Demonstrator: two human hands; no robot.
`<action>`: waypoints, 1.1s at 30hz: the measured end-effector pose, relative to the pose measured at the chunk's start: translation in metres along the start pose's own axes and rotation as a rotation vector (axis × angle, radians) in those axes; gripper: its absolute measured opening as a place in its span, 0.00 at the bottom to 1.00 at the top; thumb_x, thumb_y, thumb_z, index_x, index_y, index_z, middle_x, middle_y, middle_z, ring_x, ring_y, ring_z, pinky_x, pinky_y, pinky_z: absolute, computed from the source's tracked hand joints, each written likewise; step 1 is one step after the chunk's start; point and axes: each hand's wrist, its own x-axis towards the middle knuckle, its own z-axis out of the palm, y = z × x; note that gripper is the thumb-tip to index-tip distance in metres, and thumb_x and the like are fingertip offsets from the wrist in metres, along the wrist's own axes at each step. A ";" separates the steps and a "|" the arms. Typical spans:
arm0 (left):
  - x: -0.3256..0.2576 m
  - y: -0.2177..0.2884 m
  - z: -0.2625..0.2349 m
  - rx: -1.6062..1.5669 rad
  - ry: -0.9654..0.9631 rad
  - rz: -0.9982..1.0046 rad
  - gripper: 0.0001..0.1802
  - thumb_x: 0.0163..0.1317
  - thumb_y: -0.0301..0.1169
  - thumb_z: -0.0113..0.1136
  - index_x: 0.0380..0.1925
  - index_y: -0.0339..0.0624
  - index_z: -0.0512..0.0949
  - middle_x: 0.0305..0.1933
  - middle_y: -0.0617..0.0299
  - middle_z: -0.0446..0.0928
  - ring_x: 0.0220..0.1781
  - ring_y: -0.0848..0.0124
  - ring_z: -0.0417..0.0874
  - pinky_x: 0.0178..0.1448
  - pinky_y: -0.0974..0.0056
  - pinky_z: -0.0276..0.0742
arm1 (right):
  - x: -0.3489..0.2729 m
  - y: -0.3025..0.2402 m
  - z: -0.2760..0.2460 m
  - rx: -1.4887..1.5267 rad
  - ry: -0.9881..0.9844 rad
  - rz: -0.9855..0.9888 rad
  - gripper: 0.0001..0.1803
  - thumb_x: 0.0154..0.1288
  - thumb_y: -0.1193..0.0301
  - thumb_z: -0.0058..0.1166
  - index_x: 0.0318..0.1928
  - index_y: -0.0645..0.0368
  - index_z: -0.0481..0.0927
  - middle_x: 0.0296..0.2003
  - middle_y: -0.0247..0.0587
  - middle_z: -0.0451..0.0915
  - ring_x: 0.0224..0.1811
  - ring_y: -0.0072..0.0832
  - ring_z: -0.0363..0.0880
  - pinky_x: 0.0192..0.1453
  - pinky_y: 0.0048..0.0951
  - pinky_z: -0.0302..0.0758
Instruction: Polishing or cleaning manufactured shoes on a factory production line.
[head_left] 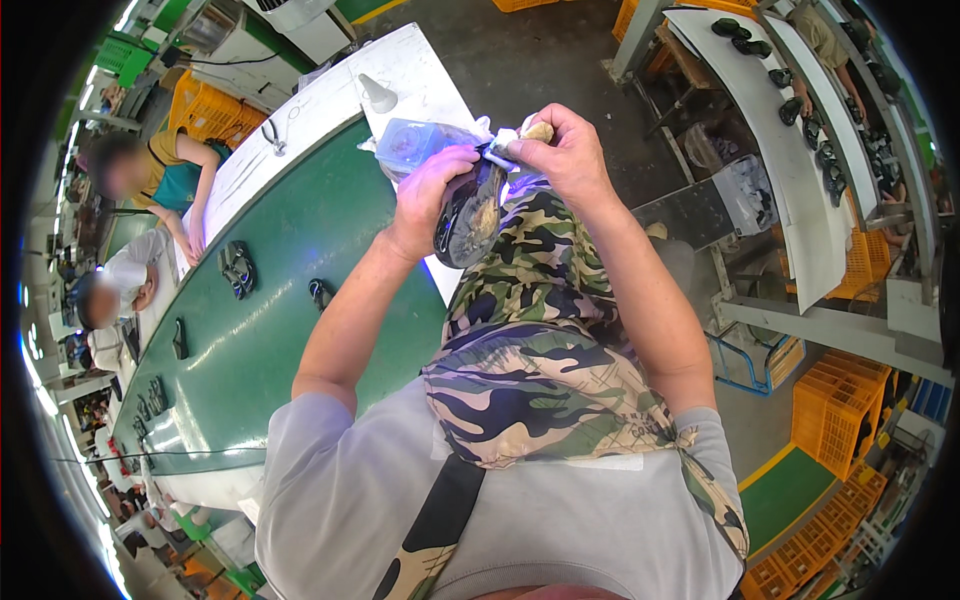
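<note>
My left hand (430,195) is closed around a dark shoe (471,222), its worn-looking sole turned up. The shoe hangs above the table's edge, next to my camouflage apron (525,330). At its far end my right hand (572,165) pinches a small beige pad (538,132), whose exact kind I cannot make out. A bit of white cloth or paper (503,141) shows between the fingers of both hands. Just left of the shoe stands a translucent blue plastic box (405,145).
A green conveyor belt (270,330) with several dark shoes (237,268) runs at left, along a white tabletop (330,95) bearing a grey cone (377,93) and scissors (272,137). Two co-workers sit across it. At right are a shoe-laden rack (745,90) and orange crates (838,405).
</note>
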 end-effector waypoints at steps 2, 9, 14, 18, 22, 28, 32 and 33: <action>0.004 0.007 0.000 0.019 -0.006 -0.054 0.22 0.50 0.19 0.71 0.46 0.35 0.75 0.50 0.46 0.82 0.52 0.51 0.86 0.56 0.55 0.83 | -0.002 0.002 0.001 0.253 -0.044 0.099 0.10 0.55 0.79 0.69 0.33 0.61 0.78 0.28 0.31 0.79 0.28 0.16 0.76 0.32 0.21 0.73; -0.001 0.001 0.006 0.113 -0.051 -0.096 0.23 0.50 0.22 0.71 0.47 0.36 0.75 0.47 0.47 0.82 0.47 0.50 0.85 0.51 0.55 0.82 | -0.015 -0.013 -0.001 0.405 -0.107 0.228 0.10 0.57 0.81 0.66 0.34 0.59 0.77 0.32 0.31 0.79 0.33 0.18 0.77 0.41 0.23 0.75; -0.001 0.008 0.007 0.155 -0.210 -0.289 0.27 0.42 0.28 0.76 0.45 0.39 0.76 0.43 0.49 0.81 0.42 0.51 0.84 0.47 0.56 0.82 | -0.016 -0.031 -0.006 0.234 -0.145 0.122 0.10 0.57 0.80 0.66 0.34 0.58 0.77 0.33 0.31 0.79 0.35 0.17 0.76 0.42 0.22 0.75; -0.001 0.007 0.003 0.198 -0.369 -0.374 0.30 0.38 0.31 0.77 0.44 0.39 0.76 0.41 0.49 0.81 0.40 0.51 0.84 0.46 0.56 0.81 | -0.009 -0.029 -0.008 0.072 -0.125 0.046 0.10 0.58 0.80 0.66 0.34 0.59 0.76 0.34 0.32 0.79 0.36 0.18 0.76 0.43 0.22 0.75; 0.007 0.007 -0.005 -0.063 -0.658 -0.673 0.36 0.31 0.33 0.80 0.46 0.38 0.76 0.39 0.54 0.82 0.39 0.61 0.84 0.49 0.59 0.81 | -0.002 -0.018 -0.012 0.038 -0.094 -0.088 0.10 0.57 0.81 0.66 0.33 0.60 0.76 0.34 0.33 0.80 0.36 0.18 0.76 0.41 0.23 0.75; 0.002 0.004 -0.010 -0.388 -0.714 -0.673 0.39 0.31 0.34 0.81 0.48 0.36 0.76 0.43 0.58 0.81 0.46 0.68 0.80 0.56 0.63 0.76 | 0.004 -0.004 -0.009 0.118 -0.091 -0.145 0.10 0.56 0.80 0.65 0.31 0.61 0.74 0.33 0.34 0.81 0.34 0.17 0.76 0.39 0.23 0.74; 0.004 0.007 -0.011 -0.647 -0.722 -0.871 0.44 0.32 0.33 0.81 0.55 0.35 0.73 0.48 0.62 0.79 0.50 0.70 0.78 0.59 0.65 0.74 | 0.002 0.004 -0.009 0.079 -0.111 -0.179 0.10 0.56 0.80 0.65 0.30 0.60 0.74 0.33 0.35 0.82 0.36 0.19 0.77 0.41 0.24 0.75; 0.004 0.007 -0.011 -0.733 -0.726 -0.981 0.46 0.33 0.33 0.80 0.57 0.35 0.73 0.49 0.62 0.78 0.51 0.70 0.78 0.60 0.65 0.73 | 0.002 0.007 -0.009 0.079 -0.112 -0.176 0.10 0.56 0.80 0.65 0.30 0.60 0.74 0.33 0.35 0.82 0.36 0.19 0.77 0.41 0.24 0.75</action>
